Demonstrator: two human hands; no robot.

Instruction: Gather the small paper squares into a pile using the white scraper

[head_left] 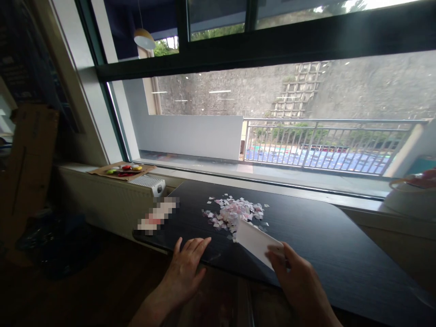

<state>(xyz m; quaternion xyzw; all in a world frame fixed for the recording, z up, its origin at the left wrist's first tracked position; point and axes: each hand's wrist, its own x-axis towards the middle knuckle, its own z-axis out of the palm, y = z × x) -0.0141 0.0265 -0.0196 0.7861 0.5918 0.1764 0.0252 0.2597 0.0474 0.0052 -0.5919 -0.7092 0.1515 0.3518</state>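
Note:
A heap of small white and pinkish paper scraps (238,209) lies on the dark table (306,227), with some loose pieces around it. My right hand (296,268) is closed around the near end of a flat white board (257,243), thin and roughly rectangular. The board is tilted, and its far end meets the near side of the heap. At the table's front edge, my left hand (187,263) rests with its fingers stretched out and holds nothing. It is to the left of the board, apart from the scraps.
A blurred-out flat item (158,215) lies at the table's left end. Beyond it, a radiator (109,202) carries brown paper (102,170) with colourful small items. A large window and its sill (272,181) run behind the table. Cardboard (32,172) leans at far left, near a black bag (57,245).

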